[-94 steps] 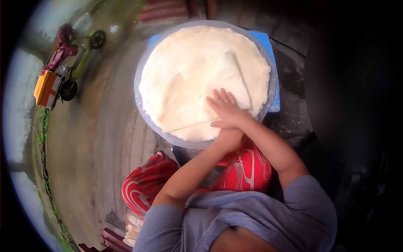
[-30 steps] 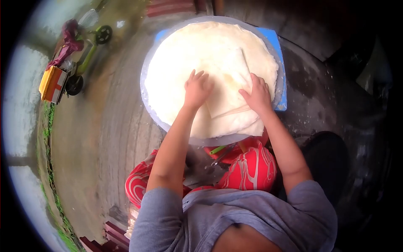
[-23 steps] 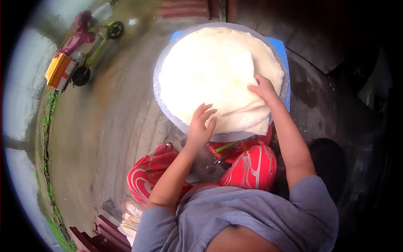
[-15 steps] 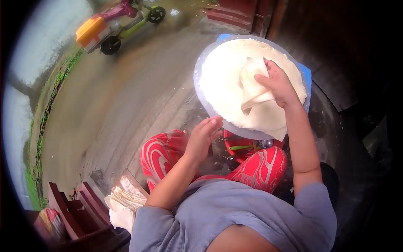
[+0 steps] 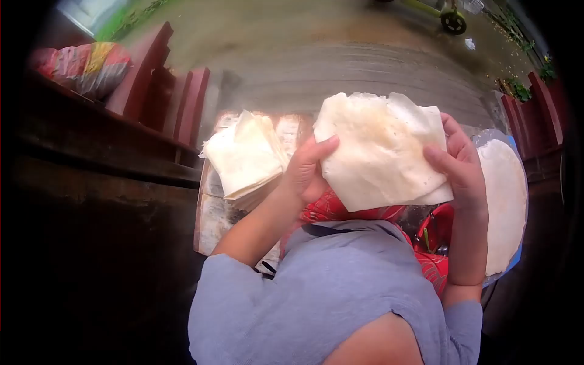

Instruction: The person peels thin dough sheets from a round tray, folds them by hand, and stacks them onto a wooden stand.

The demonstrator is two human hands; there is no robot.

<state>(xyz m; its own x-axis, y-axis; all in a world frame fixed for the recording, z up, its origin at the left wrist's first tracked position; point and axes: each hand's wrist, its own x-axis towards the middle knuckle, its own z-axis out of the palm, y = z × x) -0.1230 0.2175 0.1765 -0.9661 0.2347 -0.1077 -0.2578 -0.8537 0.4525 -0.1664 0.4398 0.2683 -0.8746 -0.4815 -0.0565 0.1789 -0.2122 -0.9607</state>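
Note:
Between my two hands hangs a folded flatbread sheet (image 5: pixel 380 155), pale with light brown patches, held up over my lap. My left hand (image 5: pixel 309 164) pinches its left edge, thumb on the near face. At the right edge my right hand (image 5: pixel 459 158) grips it the same way, fingers behind. To the left, a stack of folded flatbread sheets (image 5: pixel 246 155) lies on a worn wooden board (image 5: pixel 210 225). On my right, a large round flatbread sheet (image 5: pixel 502 201) rests on a round tray (image 5: pixel 490 135), partly hidden by my right forearm.
A red basin (image 5: pixel 435 225) with utensils sits beside my right knee. Dark red wooden posts (image 5: pixel 146 85) and a colourful sack (image 5: pixel 91 67) are at the left. Beyond the wet pavement (image 5: pixel 316 55), a wheel (image 5: pixel 453 23) of a scooter shows.
My view has swung left toward the board. The flatbread sheet has moved from above the round tray to over my lap, and my left hand, previously free, now holds it too.

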